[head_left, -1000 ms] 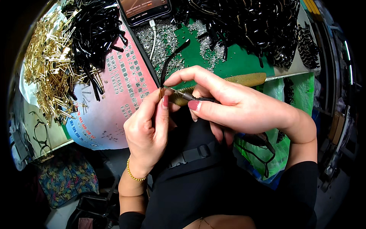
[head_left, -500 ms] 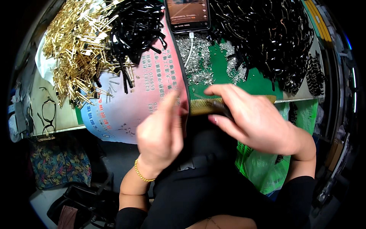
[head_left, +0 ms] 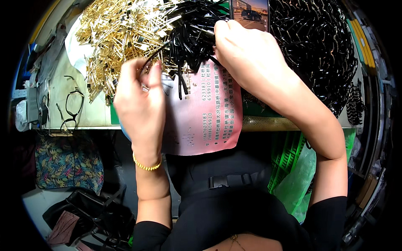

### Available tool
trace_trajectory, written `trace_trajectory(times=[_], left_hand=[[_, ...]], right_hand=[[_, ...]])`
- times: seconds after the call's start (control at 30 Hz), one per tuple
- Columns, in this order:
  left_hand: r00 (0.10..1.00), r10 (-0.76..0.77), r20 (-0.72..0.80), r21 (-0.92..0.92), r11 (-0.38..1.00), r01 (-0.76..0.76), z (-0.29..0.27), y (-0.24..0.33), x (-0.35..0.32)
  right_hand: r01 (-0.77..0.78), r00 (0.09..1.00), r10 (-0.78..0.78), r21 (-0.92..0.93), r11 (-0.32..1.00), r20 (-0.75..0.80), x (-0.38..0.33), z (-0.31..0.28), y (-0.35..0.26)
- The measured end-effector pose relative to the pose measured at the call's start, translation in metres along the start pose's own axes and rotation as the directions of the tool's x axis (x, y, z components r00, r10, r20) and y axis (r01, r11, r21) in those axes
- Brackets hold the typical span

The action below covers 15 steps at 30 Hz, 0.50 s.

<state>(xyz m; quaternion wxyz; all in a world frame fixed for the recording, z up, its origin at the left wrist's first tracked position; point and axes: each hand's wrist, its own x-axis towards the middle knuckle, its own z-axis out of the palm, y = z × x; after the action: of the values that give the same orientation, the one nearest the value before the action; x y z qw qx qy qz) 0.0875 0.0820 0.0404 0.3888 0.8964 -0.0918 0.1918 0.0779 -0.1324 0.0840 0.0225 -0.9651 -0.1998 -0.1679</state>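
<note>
Shiny gold metal pins (head_left: 121, 29); glossy black plastic pieces (head_left: 192, 29).

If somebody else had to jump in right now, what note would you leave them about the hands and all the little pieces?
Left hand: raised over the table edge, fingertips pinching a thin black piece.
Right hand: reaching into the pile of black pieces, fingers on it.
Gold pins: heaped at the back left.
Pink printed sheet: between the hands, a few black pieces on it.
Done: cannot tell.
Left: both heaps are large.
</note>
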Motion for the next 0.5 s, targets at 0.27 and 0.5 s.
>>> trace_trajectory(times=[0.27,0.5], left_hand=[[0.978,0.209,0.008,0.331,0.922,-0.2,-0.007,0.009,0.037],[0.98,0.198,-0.032,-0.293,0.935,-0.198,-0.002,-0.012,0.038]], right_hand=[[-0.064,0.998,0.063,0.054,0.996,0.018,-0.018,-0.009,0.004],[-0.445,0.886,0.239,0.581,0.681,0.398,-0.06,-0.066,0.01]])
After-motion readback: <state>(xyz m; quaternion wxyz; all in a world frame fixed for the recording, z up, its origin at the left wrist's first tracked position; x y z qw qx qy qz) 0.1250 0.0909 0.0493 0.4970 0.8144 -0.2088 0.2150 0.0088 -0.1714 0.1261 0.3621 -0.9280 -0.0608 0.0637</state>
